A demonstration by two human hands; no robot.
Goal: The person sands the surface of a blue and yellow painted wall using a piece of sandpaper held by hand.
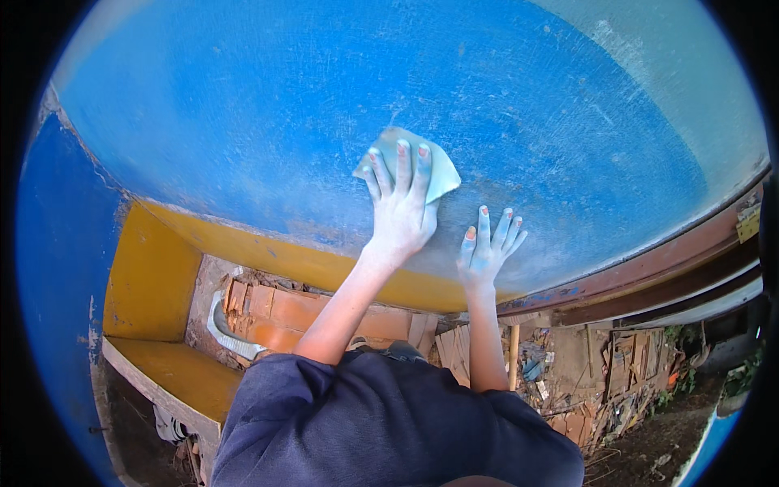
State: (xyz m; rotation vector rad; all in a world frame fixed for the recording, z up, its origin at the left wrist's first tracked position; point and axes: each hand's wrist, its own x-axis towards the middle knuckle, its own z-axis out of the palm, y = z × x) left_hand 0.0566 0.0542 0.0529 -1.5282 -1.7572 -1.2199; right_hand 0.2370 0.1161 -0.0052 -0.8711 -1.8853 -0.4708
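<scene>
A large blue wall [519, 81] fills the view before me, with fine pale scratches over its paint. Against it my left hand [403, 207] presses a pale greenish sheet of sandpaper [442, 174], fingers laid over its face and the edges showing around them. White dust coats both hands and the left forearm. Lower and to the right, my right hand [490, 247] rests on the wall, its fingers stretched out and nothing held in it.
A yellow ledge [260, 256] runs under the blue wall, with a yellow niche [154, 276] at left. Below lie brownish boards [292, 312], a curved whitish piece [229, 331] and scattered debris [540, 365]. A reddish-brown beam [649, 260] borders the wall at right.
</scene>
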